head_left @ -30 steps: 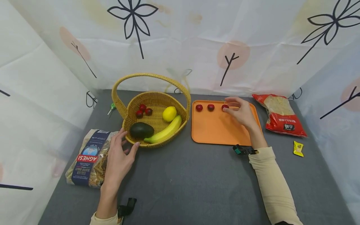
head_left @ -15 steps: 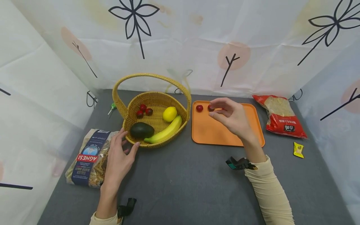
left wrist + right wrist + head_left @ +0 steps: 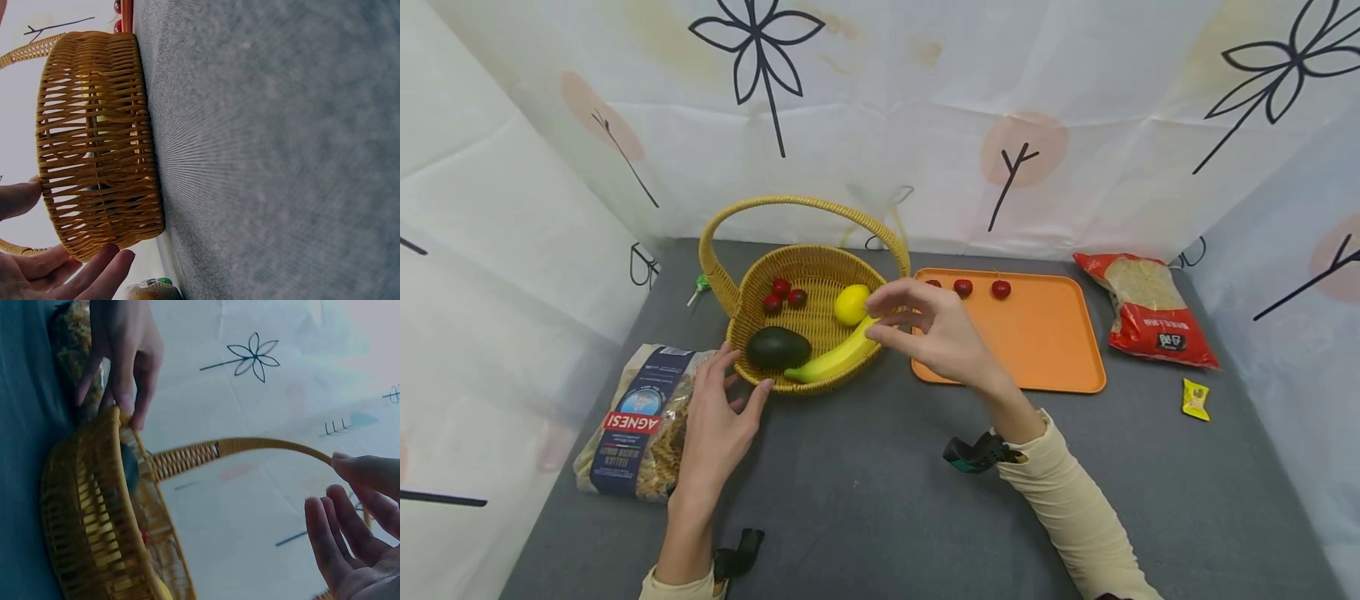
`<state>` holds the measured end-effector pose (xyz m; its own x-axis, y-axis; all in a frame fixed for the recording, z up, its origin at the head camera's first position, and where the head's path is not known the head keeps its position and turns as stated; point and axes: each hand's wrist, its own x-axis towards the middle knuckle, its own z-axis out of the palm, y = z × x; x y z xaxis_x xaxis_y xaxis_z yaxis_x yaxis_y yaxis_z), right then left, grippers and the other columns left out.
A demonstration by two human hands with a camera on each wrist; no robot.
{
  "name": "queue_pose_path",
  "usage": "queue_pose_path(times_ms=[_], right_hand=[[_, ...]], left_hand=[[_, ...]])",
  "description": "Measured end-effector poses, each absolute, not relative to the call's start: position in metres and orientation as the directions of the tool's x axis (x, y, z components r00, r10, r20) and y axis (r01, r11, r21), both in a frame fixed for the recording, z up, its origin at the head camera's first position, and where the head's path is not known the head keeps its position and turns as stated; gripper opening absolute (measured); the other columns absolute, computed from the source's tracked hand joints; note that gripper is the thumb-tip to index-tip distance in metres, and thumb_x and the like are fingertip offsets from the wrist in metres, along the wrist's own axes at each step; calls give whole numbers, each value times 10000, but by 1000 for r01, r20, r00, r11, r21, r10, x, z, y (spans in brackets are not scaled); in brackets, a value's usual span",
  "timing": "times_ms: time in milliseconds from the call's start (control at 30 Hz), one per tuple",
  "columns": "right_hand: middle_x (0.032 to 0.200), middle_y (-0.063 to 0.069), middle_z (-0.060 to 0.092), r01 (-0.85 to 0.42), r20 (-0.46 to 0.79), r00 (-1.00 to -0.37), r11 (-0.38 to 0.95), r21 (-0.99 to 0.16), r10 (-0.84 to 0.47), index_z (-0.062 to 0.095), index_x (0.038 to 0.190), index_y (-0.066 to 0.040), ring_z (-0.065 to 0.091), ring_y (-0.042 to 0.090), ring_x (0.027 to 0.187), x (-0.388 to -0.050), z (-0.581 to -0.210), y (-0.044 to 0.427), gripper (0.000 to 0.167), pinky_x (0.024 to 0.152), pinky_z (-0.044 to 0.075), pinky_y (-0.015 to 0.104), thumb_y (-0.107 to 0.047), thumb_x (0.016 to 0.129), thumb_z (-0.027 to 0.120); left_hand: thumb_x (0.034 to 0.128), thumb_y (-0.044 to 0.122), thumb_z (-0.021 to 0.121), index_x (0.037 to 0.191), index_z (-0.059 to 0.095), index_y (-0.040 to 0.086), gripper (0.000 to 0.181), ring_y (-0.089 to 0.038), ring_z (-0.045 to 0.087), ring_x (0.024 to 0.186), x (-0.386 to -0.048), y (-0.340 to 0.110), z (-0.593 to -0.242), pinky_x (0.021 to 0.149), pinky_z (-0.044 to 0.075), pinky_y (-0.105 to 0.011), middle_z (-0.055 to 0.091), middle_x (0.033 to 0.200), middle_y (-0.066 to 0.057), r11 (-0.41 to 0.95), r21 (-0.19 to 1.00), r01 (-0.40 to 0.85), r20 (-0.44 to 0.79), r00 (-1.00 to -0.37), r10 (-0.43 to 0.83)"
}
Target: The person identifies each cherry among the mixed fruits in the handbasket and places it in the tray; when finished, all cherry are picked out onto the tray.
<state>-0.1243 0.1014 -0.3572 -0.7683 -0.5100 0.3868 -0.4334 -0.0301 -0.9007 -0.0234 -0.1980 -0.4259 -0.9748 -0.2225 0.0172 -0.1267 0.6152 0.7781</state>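
Note:
A wicker basket (image 3: 820,268) with a tall handle holds three cherries (image 3: 797,297), a lemon (image 3: 850,304), an avocado (image 3: 778,347) and a banana (image 3: 835,358). My left hand (image 3: 718,425) holds the basket's near left rim, thumb and fingers spread around it; in the left wrist view the thumb (image 3: 19,199) touches the rim. Over the basket's right edge hovers my right hand (image 3: 936,329), fingers loosely curved with nothing between them. It hides the banana's upper end. Three more cherries (image 3: 1001,289) lie in a row on the orange tray (image 3: 1037,333), the leftmost partly covered by the hand.
A pasta bag (image 3: 640,421) lies left of the basket, beside my left forearm. Behind it is a small green-topped item (image 3: 702,283). On the far right are a red food bag (image 3: 1150,308) and a small yellow packet (image 3: 1195,398). Patterned cloth walls (image 3: 880,125) border the table.
My right hand has left the rightmost cherry on the tray and moved left, up to the basket's right edge. The left hand has stayed at the basket rim.

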Motion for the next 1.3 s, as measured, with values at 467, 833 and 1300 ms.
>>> queue_pose_path(times_ms=[467, 833, 1300], right_hand=[[1322, 215, 713, -341, 163, -773, 185, -922, -612, 702, 1298, -15, 722, 315, 1195, -189, -389, 13, 330, 1082, 624, 433, -138, 1003, 784], [1580, 186, 569, -234, -104, -818, 492, -838, -566, 561, 1511, -32, 538, 349, 1494, -216, -405, -33, 529, 1212, 519, 466, -262, 1061, 717], [1564, 221, 605, -184, -197, -778, 517, -836, -597, 585, 1508, 38, 598, 352, 1449, -231, -420, -47, 483, 1231, 516, 464, -162, 1077, 667]], left_hand=[[1053, 216, 734, 1626, 417, 17, 684, -475, 539, 1452, -23, -198, -425, 1084, 589, -634, 276, 1782, -169, 618, 775, -133, 8, -975, -220], [1057, 217, 727, 1627, 414, 12, 682, -481, 542, 1445, -23, -197, -424, 1075, 592, -640, 279, 1782, -169, 624, 771, -127, 14, -976, -217], [1051, 209, 736, 1620, 419, 5, 682, -489, 548, 1441, -24, -197, -425, 1072, 591, -642, 288, 1775, -178, 631, 765, -129, 22, -974, -225]])
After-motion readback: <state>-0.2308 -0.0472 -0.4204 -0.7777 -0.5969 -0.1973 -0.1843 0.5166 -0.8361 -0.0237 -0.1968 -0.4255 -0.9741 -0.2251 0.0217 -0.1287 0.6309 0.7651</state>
